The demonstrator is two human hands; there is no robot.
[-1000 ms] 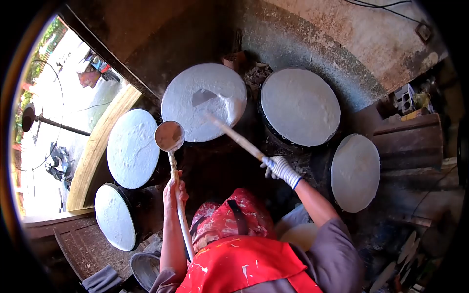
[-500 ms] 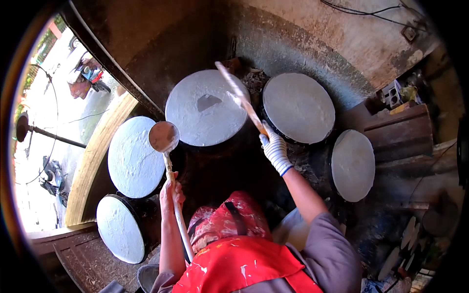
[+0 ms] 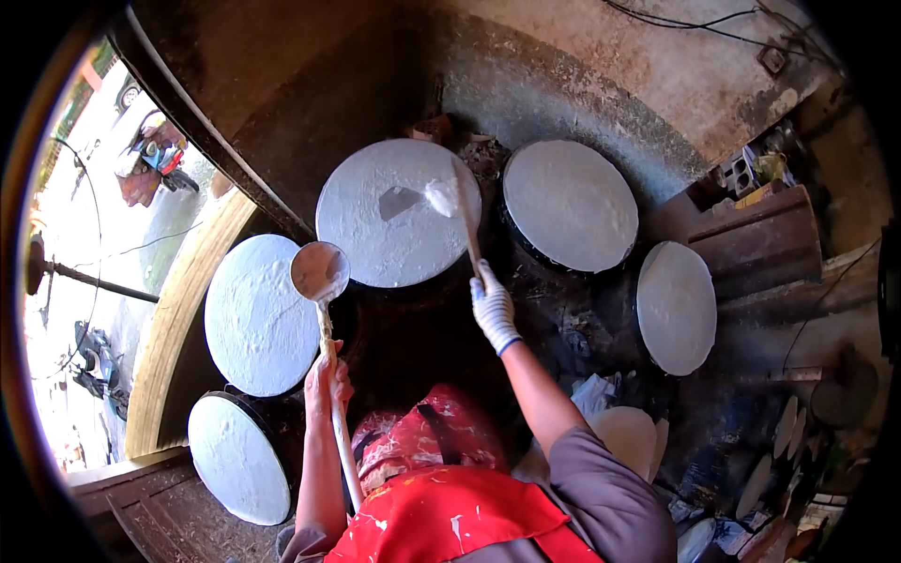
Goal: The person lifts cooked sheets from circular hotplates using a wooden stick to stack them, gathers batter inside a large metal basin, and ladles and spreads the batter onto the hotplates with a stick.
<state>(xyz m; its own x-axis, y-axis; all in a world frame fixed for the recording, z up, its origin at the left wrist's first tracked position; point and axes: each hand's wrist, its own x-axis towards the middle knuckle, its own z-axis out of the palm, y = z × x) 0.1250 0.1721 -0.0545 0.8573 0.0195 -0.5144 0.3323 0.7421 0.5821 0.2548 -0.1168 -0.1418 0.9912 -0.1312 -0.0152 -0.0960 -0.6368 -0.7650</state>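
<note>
Paddle point(image 3: 465, 211), blurred at its far end, beyond the gloved right hand point(image 3: 493, 308); whether it touches the pan below cannot be told. A white clump point(image 3: 441, 197) shows beside the blade, left of and beyond the same hand, next to one grey patch point(image 3: 399, 201). The right hand's fingers are closed around the near end of the paddle. The bare left hand point(image 3: 328, 380) has its fingers wrapped about the handle of a ladle point(image 3: 320, 272); the bowl lies just beyond that hand, and the handle's near end is lost against the red apron point(image 3: 450, 516). White-topped round pans, five in number: two left of the left hand, one point(image 3: 375, 246) beyond and between both hands, two right of the right hand; their dark sides are mostly hidden in shadow. A pale disc point(image 3: 627, 436), nearer the wearer than the right hand and to its right, is partly covered by the sleeve point(image 3: 605, 488). Motorbikes, two visible, stand outside, well left of the left hand; the nearer point(image 3: 99, 366) is washed out by glare.
</note>
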